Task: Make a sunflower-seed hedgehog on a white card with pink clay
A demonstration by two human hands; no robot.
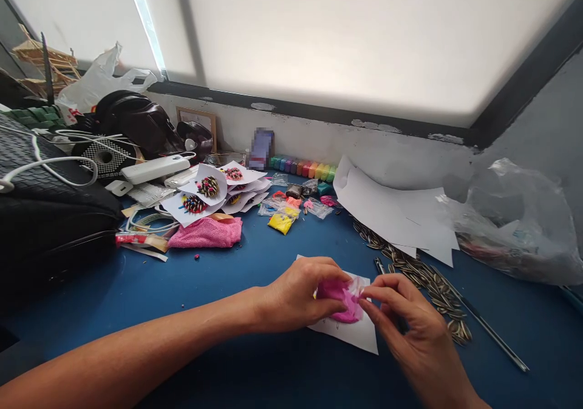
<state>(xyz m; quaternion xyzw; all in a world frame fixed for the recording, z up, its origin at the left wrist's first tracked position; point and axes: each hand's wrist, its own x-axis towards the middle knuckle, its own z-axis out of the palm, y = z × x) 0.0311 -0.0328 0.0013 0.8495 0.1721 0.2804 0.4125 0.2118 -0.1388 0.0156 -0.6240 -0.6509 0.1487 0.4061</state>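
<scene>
A packet of bright pink modelling clay [348, 307] in a clear wrapper is held over a white sheet of paper [364, 340]. My left hand [300, 294] grips the packet from the left, thumb below and fingers above. At the packet's right end, my right hand [407, 321] is closed in a pinch; whether clay or wrapper lies between the fingertips is not clear. Small drawn marks show on the paper, most of which the hands and packet cover. A dark pen-like tool [379, 266] lies just behind my right hand, partly hidden.
Sunflower seeds [428, 284] and tweezers [494, 336] lie right, near blank paper sheets [387, 206] and a plastic bag [519, 227]. Behind are a yellow clay packet [281, 222] and a coloured clay row [303, 168]. Left are decorated paper pieces [194, 206], a pink cloth [207, 233] and a black bag [54, 227].
</scene>
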